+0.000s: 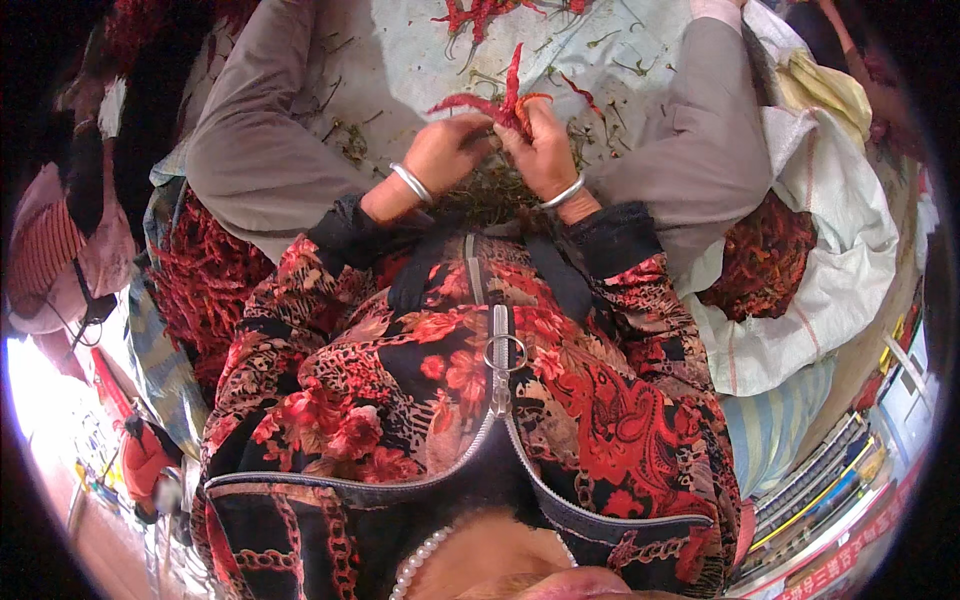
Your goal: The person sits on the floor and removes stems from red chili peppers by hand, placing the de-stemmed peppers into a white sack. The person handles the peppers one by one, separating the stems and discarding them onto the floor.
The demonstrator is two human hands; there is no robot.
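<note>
Several dried red chili peppers (512,86) stick up from between the fingers of my right hand (546,146), which pinches them at their lower ends; one is more orange. My left hand (448,154) is close beside it at the base of the peppers, its fingertips partly hidden and blurred. Both wrists wear silver bangles. Below and around the hands, loose green-brown stems (487,196) lie in a heap at my lap. Beyond the hands, more red peppers (476,19) and scattered stems lie on a pale sheet (420,64).
At my left side a patterned sack (154,352) holds many red peppers (206,277). At my right, an open white woven sack (847,247) holds darker red peppers (769,259). A blue-and-yellow striped sack (784,420) is behind it. Other people are partly visible at the left.
</note>
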